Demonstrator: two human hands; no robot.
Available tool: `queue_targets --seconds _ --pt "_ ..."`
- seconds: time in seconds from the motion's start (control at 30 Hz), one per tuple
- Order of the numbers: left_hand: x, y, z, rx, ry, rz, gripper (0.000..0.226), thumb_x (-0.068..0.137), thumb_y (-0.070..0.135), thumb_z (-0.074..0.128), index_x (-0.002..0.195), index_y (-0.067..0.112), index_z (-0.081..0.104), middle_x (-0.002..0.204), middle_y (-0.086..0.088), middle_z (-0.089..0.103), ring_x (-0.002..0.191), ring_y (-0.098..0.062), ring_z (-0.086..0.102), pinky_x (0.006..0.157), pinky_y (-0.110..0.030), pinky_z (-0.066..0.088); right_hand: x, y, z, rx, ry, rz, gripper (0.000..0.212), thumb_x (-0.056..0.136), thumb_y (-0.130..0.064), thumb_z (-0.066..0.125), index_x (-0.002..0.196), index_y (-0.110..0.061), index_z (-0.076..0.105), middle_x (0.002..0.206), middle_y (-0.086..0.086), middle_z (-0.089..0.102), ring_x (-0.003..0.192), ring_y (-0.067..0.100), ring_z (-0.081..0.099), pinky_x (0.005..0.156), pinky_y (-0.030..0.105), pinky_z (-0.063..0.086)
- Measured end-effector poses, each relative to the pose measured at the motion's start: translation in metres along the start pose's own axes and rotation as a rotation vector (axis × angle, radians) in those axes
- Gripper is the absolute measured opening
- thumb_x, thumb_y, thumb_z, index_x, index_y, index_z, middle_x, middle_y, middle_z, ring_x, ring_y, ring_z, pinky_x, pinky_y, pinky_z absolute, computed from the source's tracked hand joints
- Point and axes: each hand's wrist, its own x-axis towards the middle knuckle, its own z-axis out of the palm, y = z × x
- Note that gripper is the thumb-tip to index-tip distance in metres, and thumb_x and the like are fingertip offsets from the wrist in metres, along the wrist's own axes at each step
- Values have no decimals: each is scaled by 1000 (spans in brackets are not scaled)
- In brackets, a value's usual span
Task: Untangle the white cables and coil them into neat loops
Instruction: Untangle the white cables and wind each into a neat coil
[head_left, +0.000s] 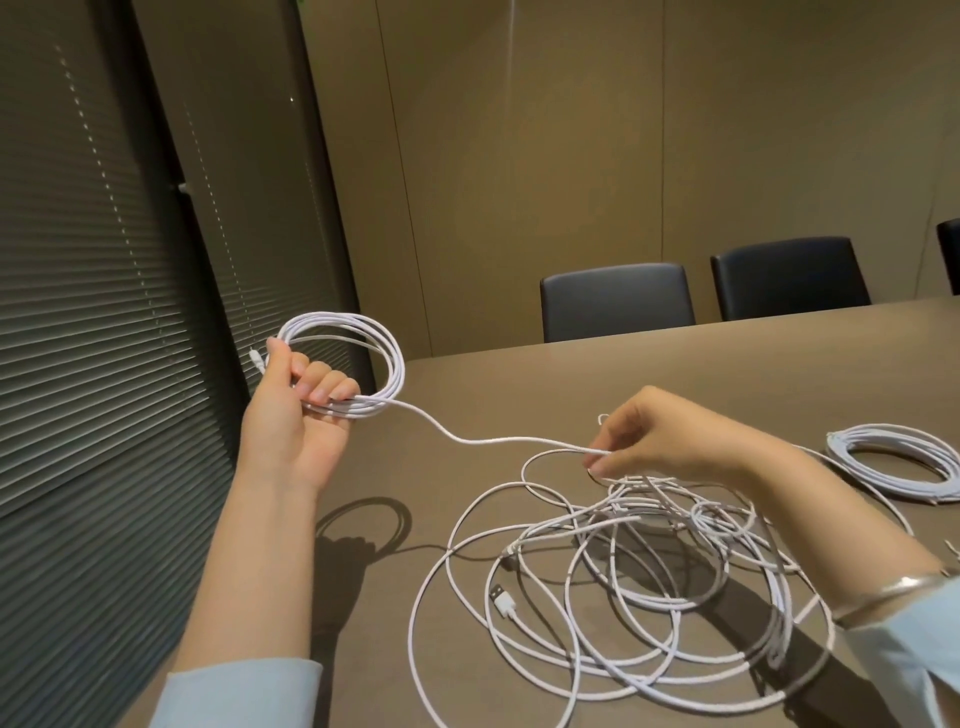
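Observation:
My left hand (296, 410) is raised at the left, its fingers curled round a coil of white cable (387, 358) of several loops. One strand (488, 441) runs from that coil to the right. My right hand (670, 441) pinches this strand just above a tangled heap of white cable (613, 582) on the brown table (519, 384). A USB plug (501, 600) lies in the heap's left part. A finished white coil (896, 467) lies flat at the right edge.
Dark slatted blinds (104, 312) fill the left side close to my left arm. Two black chairs (615, 301) stand at the table's far edge. A silver bangle (893, 590) sits on my right wrist.

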Motion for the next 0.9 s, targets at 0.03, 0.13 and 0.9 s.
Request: queue_targets --seconds 0.03,0.13,0.9 --pt "0 0 0 -5 -1 -2 49 102 43 39 59 19 39 51 8 25 44 -7 23 46 -17 28 -1 0 -2 6 21 -9 13 83 -28 75 76 -17 78 76 2 74 70 14 64 75 33 53" --pt "-1 0 0 -12 -14 -18 50 102 42 38 58 19 39 51 8 24 44 -7 22 45 -17 27 -6 0 -7 107 19 14 26 84 -36 70 80 -11 76 78 6 74 70 11 65 72 23 52" --pt "-23 -27 32 430 -333 -387 40 94 32 50 59 18 37 46 7 19 35 -4 17 34 -16 11 -6 -43 0 1007 -4 -92 15 70 -1 57 69 -10 45 67 6 51 60 14 52 61 25 49"
